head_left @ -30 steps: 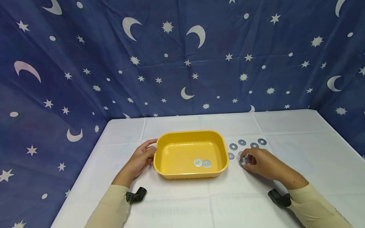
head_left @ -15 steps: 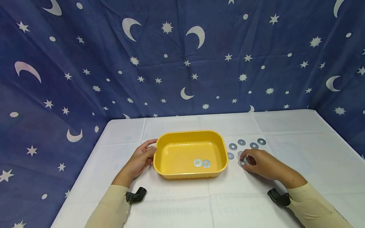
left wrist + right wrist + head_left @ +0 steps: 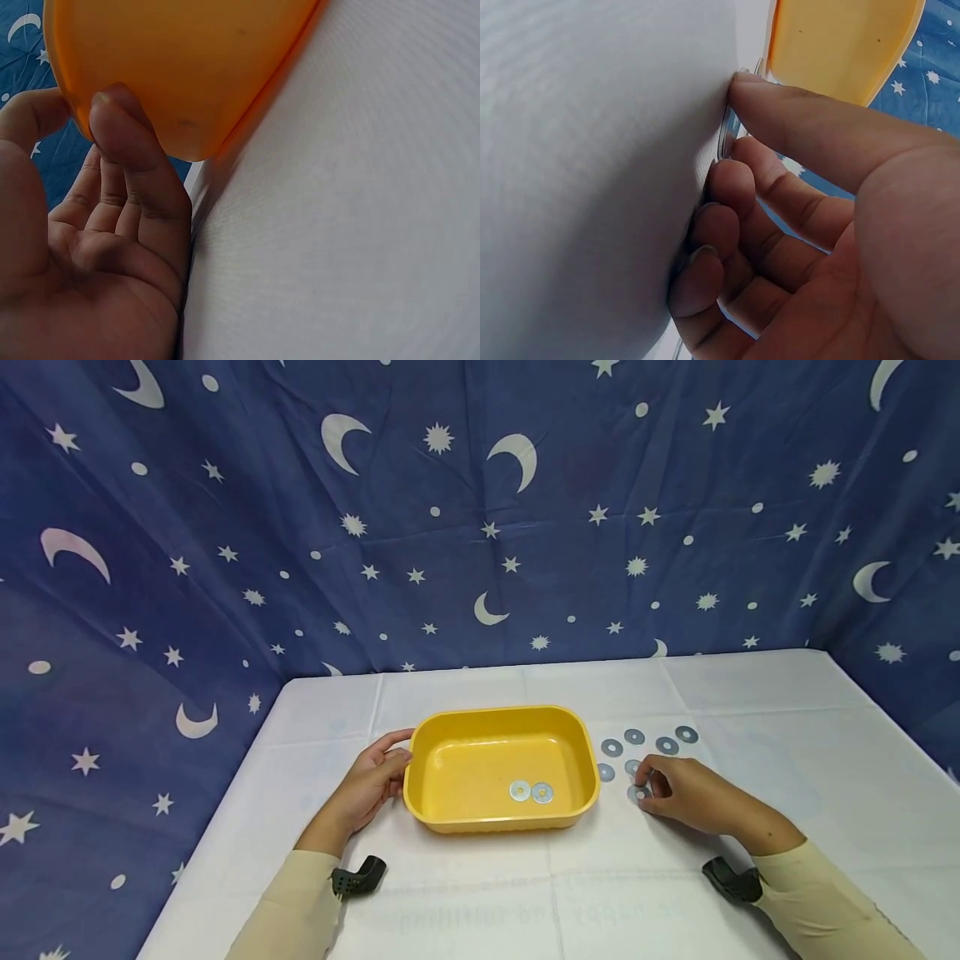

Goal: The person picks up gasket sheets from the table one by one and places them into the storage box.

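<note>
Bottom of frame: pale sleeves point(image 3: 292, 902) and black wrist devices point(image 3: 360, 877) over the white tablecloth point(image 3: 480, 893). Right of centre, the right hand point(image 3: 686, 785) was low against the cloth, finger gap narrow, thumb and forefinger at opposite edges of one washer point(image 3: 633, 794); looked like a pinch by the rim, presumably since a thin flat disc gives little else to grip. Couldn't tell if it was off the cloth. It lay about level, hole up; round, so no long axis or pointing end.

Left of centre, the left hand point(image 3: 367, 782) gripped the left end of the yellow tray point(image 3: 457, 777), some fingers hidden by the wall, likely to steady it. Tray sat mid-frame, open side up, long axis running left to right, one short end toward the washers, probably to keep the reach short. Two washers in the tray point(image 3: 534, 792) lay flat side by side, lower right of its floor.

Slightly farther, six loose washers point(image 3: 662, 747) lay flat right of the tray. Behind everything, blue moon-and-star backdrop point(image 3: 420, 610).
</note>
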A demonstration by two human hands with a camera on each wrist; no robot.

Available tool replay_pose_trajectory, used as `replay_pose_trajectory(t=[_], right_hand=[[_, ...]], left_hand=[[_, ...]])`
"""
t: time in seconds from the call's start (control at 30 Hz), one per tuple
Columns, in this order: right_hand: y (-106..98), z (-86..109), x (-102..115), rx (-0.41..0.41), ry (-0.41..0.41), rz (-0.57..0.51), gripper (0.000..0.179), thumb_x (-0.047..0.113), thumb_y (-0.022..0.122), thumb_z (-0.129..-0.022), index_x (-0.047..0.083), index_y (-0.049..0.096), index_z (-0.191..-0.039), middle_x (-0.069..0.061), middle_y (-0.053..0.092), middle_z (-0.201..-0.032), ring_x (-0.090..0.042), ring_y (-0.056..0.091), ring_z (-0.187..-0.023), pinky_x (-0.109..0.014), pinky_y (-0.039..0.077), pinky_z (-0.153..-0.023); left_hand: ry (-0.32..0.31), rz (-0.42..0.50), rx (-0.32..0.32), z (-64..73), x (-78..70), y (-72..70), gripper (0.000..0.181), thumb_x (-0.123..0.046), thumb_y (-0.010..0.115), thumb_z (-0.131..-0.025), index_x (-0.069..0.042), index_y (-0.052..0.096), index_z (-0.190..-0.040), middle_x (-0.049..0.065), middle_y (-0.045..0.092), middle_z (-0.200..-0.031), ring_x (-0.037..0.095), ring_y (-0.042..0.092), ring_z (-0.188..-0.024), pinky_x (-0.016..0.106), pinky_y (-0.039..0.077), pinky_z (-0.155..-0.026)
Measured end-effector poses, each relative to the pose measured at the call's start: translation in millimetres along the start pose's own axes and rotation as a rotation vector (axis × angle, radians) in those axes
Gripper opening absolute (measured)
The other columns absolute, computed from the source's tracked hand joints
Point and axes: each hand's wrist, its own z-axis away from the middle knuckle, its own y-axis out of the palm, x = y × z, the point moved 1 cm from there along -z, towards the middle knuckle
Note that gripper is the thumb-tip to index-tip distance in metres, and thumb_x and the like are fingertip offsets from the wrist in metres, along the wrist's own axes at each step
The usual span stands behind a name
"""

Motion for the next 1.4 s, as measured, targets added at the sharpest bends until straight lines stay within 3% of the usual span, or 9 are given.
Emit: replay_pose_trajectory(t=[0.37, 0.77, 1.4], right_hand=[[2.1, -0.6, 0.4, -0.013, -0.014, 0.004, 0.033, 0.009, 0.081, -0.079, 0.012, 0.053, -0.096, 0.000, 0.051, -0.078, -0.015, 0.049, -0.074, -0.023, 0.043, -0.060], [0.7, 1.2, 0.6, 0.000, -0.042, -0.019, 0.030, 0.006, 0.078, -0.083, 0.015, 0.056, -0.100, 0.002, 0.053, -0.076, -0.013, 0.050, -0.070, -0.022, 0.043, -0.058], [-4.8, 5.8, 3.4, -0.025, -0.188, -0.043, 0.026, -0.002, 0.065, -0.087, 0.019, 0.059, -0.101, 0.007, 0.057, -0.081, -0.004, 0.048, -0.068, -0.021, 0.043, -0.060]], left_hand=[[0.006, 0.010, 0.010, 0.5, 1.4, 0.5, 0.053, -0.018, 0.056, -0.101, -0.012, 0.037, -0.150, -0.001, 0.064, -0.097, 0.009, 0.056, -0.064, 0.018, 0.050, -0.057], [0.018, 0.006, 0.012, -0.5, 1.2, 0.3, 0.054, -0.021, 0.057, -0.101, -0.011, 0.037, -0.150, 0.000, 0.065, -0.098, 0.010, 0.056, -0.064, 0.018, 0.050, -0.058], [0.009, 0.005, 0.010, 1.3, -0.6, 1.0, 0.054, -0.020, 0.056, -0.101, -0.012, 0.037, -0.150, 0.000, 0.065, -0.099, 0.011, 0.058, -0.066, 0.019, 0.050, -0.058]])
